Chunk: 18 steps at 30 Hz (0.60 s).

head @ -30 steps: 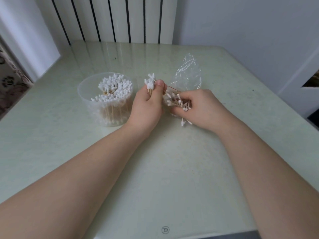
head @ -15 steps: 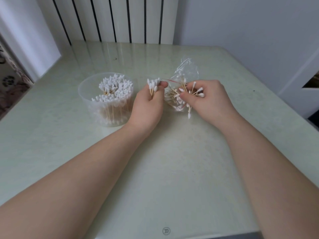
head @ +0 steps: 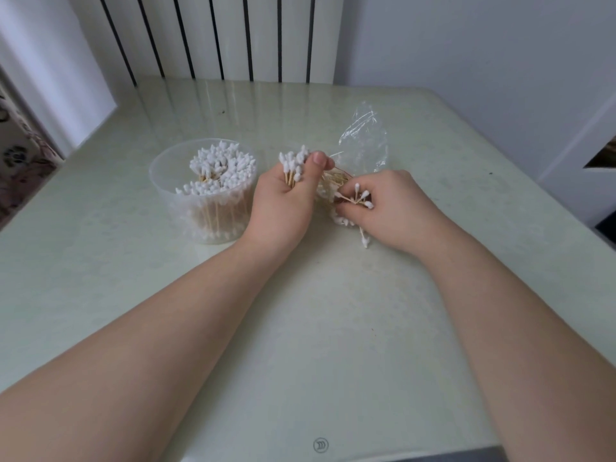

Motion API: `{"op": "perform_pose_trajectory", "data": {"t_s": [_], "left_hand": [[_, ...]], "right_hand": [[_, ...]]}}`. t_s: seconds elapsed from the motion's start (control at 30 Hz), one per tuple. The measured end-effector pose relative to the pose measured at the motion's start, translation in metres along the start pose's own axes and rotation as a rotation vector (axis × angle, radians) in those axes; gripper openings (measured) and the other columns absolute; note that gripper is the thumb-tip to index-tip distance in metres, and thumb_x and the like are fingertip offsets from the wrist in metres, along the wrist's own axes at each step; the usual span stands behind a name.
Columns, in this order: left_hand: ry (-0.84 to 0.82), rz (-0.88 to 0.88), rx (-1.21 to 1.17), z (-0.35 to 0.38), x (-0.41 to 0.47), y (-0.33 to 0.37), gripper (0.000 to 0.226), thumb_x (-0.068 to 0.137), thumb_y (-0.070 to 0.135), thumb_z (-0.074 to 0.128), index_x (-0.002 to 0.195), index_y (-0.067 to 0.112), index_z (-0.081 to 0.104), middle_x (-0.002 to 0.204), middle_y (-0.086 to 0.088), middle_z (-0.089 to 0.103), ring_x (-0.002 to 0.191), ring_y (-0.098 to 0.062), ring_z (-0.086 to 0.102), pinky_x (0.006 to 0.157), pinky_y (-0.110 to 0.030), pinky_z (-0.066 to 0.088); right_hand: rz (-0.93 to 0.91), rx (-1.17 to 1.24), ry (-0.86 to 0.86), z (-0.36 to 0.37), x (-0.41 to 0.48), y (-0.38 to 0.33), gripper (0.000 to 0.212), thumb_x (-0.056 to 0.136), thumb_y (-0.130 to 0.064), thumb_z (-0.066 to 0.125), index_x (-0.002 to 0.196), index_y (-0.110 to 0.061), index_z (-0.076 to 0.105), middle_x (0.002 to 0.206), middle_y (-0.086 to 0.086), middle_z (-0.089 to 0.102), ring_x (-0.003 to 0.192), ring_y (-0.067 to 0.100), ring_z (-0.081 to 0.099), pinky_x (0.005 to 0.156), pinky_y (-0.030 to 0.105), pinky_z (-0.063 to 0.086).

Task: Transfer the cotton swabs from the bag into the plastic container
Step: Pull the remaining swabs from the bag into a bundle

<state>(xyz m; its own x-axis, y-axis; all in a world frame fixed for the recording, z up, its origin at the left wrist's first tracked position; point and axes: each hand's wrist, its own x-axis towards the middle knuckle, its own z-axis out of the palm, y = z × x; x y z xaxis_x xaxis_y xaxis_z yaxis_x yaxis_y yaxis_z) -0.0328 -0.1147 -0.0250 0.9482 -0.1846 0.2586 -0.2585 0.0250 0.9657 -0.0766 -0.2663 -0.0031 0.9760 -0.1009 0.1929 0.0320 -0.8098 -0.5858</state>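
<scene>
A round clear plastic container stands left of centre, filled with upright cotton swabs. Just right of it my left hand grips a small bundle of swabs, white tips up. My right hand pinches a few more swabs at the mouth of the crumpled clear bag, which lies on the table behind both hands. Loose swabs stick out under my right hand. More wooden stems show between the hands.
The pale green table stretches toward me, with its near edge at the bottom. A white radiator and wall stand behind the table's far edge. A patterned curtain hangs at the far left.
My right hand dropped back toward the table with the bag's swabs, and the bag's top now lies flatter. The bundle in my left hand has grown slightly.
</scene>
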Motion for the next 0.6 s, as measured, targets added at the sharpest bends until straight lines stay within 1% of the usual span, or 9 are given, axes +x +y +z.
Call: {"op": "perform_pose_trajectory", "data": {"t_s": [0.1,0.17,0.23,0.3,0.37,0.43,0.5,0.57,0.6], "left_hand": [[0.012,0.029,0.007,0.0,0.001,-0.002,0.029,0.107,0.03,0.048,0.084,0.025,0.064,0.072,0.015,0.067,0.07,0.0,0.06,0.07,-0.027,0.047],[0.04,0.035,0.019,0.001,0.001,0.0,0.029,0.108,0.03,0.045,0.086,0.025,0.062,0.067,0.012,0.064,0.07,-0.005,0.06,0.068,-0.023,0.047],[0.09,0.018,0.001,0.001,0.001,0.002,0.028,0.109,0.027,0.043,0.088,0.023,0.06,0.055,0.013,0.052,0.062,-0.009,0.056,0.059,-0.021,0.045],[0.097,-0.021,-0.03,0.001,0.002,0.002,0.025,0.108,0.025,0.044,0.088,0.021,0.059,0.051,0.012,0.042,0.053,-0.012,0.049,0.054,-0.026,0.047],[0.074,-0.047,0.008,0.001,0.003,-0.001,0.025,0.102,0.034,0.052,0.085,0.017,0.062,0.054,0.009,0.044,0.051,-0.014,0.044,0.055,-0.034,0.045],[0.06,-0.049,0.061,0.0,0.003,-0.003,0.031,0.096,0.041,0.059,0.078,0.015,0.061,0.058,0.007,0.047,0.054,-0.017,0.044,0.058,-0.041,0.043],[0.029,-0.046,0.079,-0.001,0.002,-0.001,0.031,0.098,0.037,0.062,0.072,0.021,0.06,0.05,0.014,0.049,0.05,-0.009,0.047,0.058,-0.031,0.042],[-0.017,-0.039,0.095,-0.001,0.0,0.003,0.025,0.1,0.033,0.062,0.075,0.026,0.064,0.045,0.02,0.052,0.047,0.005,0.048,0.056,-0.021,0.04],[-0.032,-0.031,0.087,0.0,-0.001,0.005,0.022,0.1,0.031,0.062,0.079,0.026,0.067,0.045,0.021,0.052,0.046,0.007,0.049,0.054,-0.016,0.038]], "right_hand": [[0.012,-0.012,0.032,0.0,0.001,0.002,0.003,0.084,-0.02,0.073,0.083,-0.019,0.076,0.072,0.005,0.071,0.064,0.013,0.066,0.05,0.008,0.04],[0.034,0.049,0.077,0.001,0.002,0.002,0.004,0.085,-0.021,0.074,0.085,-0.022,0.078,0.074,0.0,0.072,0.066,0.008,0.065,0.052,0.007,0.04],[0.068,0.132,0.14,0.0,0.004,0.003,0.006,0.084,-0.021,0.075,0.086,-0.026,0.079,0.076,-0.008,0.073,0.068,0.001,0.065,0.057,0.006,0.041],[0.101,0.249,0.189,-0.002,0.005,0.003,0.011,0.081,-0.019,0.077,0.085,-0.029,0.078,0.074,-0.01,0.074,0.065,0.001,0.066,0.063,0.014,0.047],[0.122,0.36,0.223,-0.005,0.006,0.001,0.013,0.08,-0.016,0.077,0.086,-0.027,0.078,0.069,-0.011,0.073,0.059,0.005,0.065,0.064,0.023,0.052],[0.122,0.452,0.24,-0.007,0.005,-0.002,0.013,0.081,-0.011,0.077,0.089,-0.022,0.077,0.06,-0.011,0.068,0.051,0.003,0.061,0.057,0.02,0.049],[0.108,0.545,0.243,-0.008,0.004,-0.007,0.012,0.083,-0.006,0.076,0.091,-0.015,0.076,0.058,-0.01,0.065,0.047,0.002,0.057,0.052,0.018,0.047],[0.084,0.565,0.213,-0.01,0.002,-0.01,0.012,0.085,-0.004,0.075,0.092,-0.013,0.075,0.058,-0.01,0.065,0.046,0.004,0.055,0.053,0.019,0.047],[0.066,0.55,0.183,-0.01,0.001,-0.011,0.011,0.086,-0.004,0.074,0.093,-0.013,0.075,0.056,-0.011,0.064,0.046,0.005,0.055,0.054,0.019,0.047]]}}
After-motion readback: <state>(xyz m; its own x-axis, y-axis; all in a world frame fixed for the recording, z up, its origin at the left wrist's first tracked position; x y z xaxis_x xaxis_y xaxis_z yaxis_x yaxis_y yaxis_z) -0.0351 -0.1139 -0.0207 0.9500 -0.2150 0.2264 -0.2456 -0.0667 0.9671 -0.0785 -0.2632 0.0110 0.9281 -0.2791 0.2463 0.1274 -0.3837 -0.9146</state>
